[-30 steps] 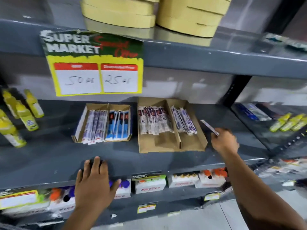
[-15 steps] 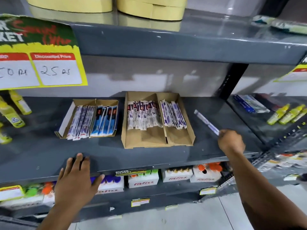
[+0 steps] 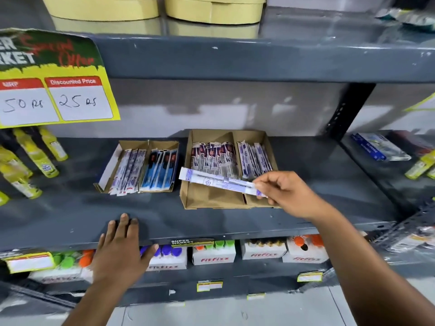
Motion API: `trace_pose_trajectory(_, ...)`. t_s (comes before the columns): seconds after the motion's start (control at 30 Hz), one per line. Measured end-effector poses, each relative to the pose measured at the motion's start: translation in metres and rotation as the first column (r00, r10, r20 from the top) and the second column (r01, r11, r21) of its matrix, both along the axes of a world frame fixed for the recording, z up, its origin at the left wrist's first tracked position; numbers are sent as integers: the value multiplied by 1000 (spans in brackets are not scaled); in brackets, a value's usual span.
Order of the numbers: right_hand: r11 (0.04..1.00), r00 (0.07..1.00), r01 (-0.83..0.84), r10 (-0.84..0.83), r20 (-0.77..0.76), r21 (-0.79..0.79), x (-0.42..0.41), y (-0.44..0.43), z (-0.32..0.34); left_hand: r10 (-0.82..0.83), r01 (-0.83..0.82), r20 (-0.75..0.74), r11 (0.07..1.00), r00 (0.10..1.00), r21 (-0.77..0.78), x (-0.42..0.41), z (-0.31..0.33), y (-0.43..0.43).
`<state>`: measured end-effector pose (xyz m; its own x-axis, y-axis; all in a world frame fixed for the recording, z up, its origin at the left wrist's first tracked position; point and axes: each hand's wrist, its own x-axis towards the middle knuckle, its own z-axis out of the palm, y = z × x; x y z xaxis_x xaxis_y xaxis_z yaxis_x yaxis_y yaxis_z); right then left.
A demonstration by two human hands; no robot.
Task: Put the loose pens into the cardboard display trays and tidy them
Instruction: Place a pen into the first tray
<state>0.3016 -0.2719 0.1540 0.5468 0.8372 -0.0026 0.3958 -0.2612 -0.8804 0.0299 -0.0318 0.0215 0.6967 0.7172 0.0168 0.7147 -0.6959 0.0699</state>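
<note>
Two cardboard display trays stand on the grey middle shelf. The larger tray (image 3: 211, 201) at centre has two compartments with packaged pens at their back ends. The smaller tray (image 3: 122, 147) to its left holds white and blue pen packs. My right hand (image 3: 286, 192) pinches one white-and-purple packaged pen (image 3: 216, 181) by its right end and holds it crosswise, low over the larger tray's front half. My left hand (image 3: 120, 250) rests flat on the shelf's front edge, fingers spread, holding nothing.
Yellow bottles (image 3: 35, 158) lie at the shelf's left. A yellow price sign (image 3: 56, 100) hangs from the shelf above. Boxes of coloured-cap bottles (image 3: 213, 255) fill the shelf below. Blue packs (image 3: 379, 149) and yellow tubes lie on the neighbouring shelf to the right.
My right hand has carried the pen leftward from the bare shelf right of the larger tray to over that tray, turning it crosswise. My left hand stays on the shelf edge.
</note>
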Motion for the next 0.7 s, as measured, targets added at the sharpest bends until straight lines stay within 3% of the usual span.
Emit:
trace_pose_trajectory(0.2,1000,999,26,-25,31,-8,-3,3,4,3,-3,11,1000,1000,-3,-1,0,-1)
trace_pose_trajectory(0.33,991,992,102,-95,-81,88,-9,8,1,10,-10,-3,1000,1000,-2,0,-1,-2)
trace_pose_trajectory(0.43,983,994,102,-93,-65,154,-11,9,-3,11,-11,-1,1000,1000,9,-1,-1,-3)
trace_pose_trajectory(0.47,980,996,88,-87,-10,180,-11,9,-3,12,-12,-7,1000,1000,8,-1,-1,-3)
trace_pose_trajectory(0.53,963,965,22,-91,245,270,-9,9,-6,16,-16,-10,1000,1000,8,-1,-2,-3)
trace_pose_trajectory(0.6,923,843,-78,-140,520,376,-6,9,-12,18,-17,-12,1000,1000,17,-2,-2,-3)
trace_pose_trajectory(0.7,831,722,-180,-252,644,527,-8,10,-24,15,-15,3,1000,1000,12,-2,-4,-2)
